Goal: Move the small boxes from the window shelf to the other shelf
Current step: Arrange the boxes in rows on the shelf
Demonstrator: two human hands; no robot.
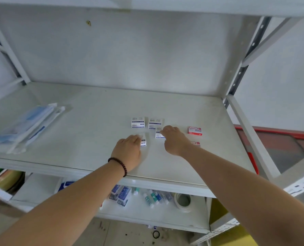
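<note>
Several small boxes lie on a white metal shelf (98, 121). Two white boxes with blue print sit side by side, one (137, 122) to the left of the other (155, 123). My left hand (129, 151) grips a third white box (143, 140) at its right side. My right hand (174, 140) has its fingers curled on a fourth white box (159, 133) just below the pair. A red and white box (194, 130) lies to the right, and another red box (195, 143) shows partly behind my right wrist.
Clear plastic packets (26, 127) with blue contents lie on the shelf's left part. The shelf below holds small blue boxes (121, 194), little bottles (153, 197) and a tape roll (183, 201). Grey uprights (243, 71) frame the right side.
</note>
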